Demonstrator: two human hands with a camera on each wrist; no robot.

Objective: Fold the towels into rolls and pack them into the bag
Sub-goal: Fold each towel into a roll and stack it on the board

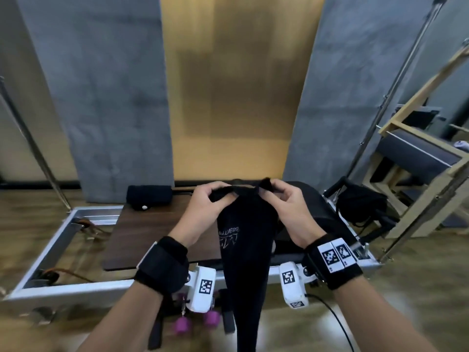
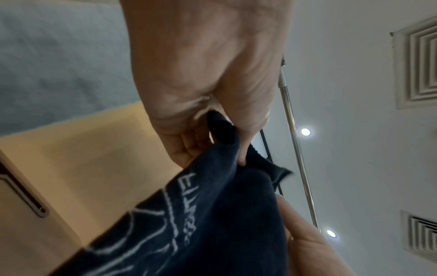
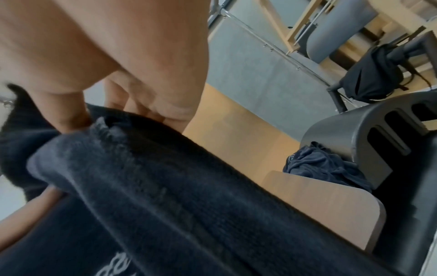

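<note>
A dark navy towel [image 1: 245,240] with pale lettering hangs lengthwise in the air over the wooden platform [image 1: 152,229]. My left hand [image 1: 210,196] pinches its top edge on the left, and my right hand [image 1: 281,196] pinches the same edge on the right. The left wrist view shows thumb and fingers clamped on a towel [image 2: 212,214] fold. The right wrist view shows fingertips gripping the towel [image 3: 165,186] hem. A rolled dark towel [image 1: 149,195] lies at the platform's far left. A crumpled dark towel [image 3: 324,168] lies by a grey curved seat. A black bag [image 1: 360,201] hangs at the right.
A metal frame [image 1: 50,250] rims the platform, with straps and springs at its left end. Purple dumbbells [image 1: 195,323] lie on the floor below my wrists. A wooden chair-like apparatus [image 1: 418,158] stands at the right, and metal poles rise on both sides.
</note>
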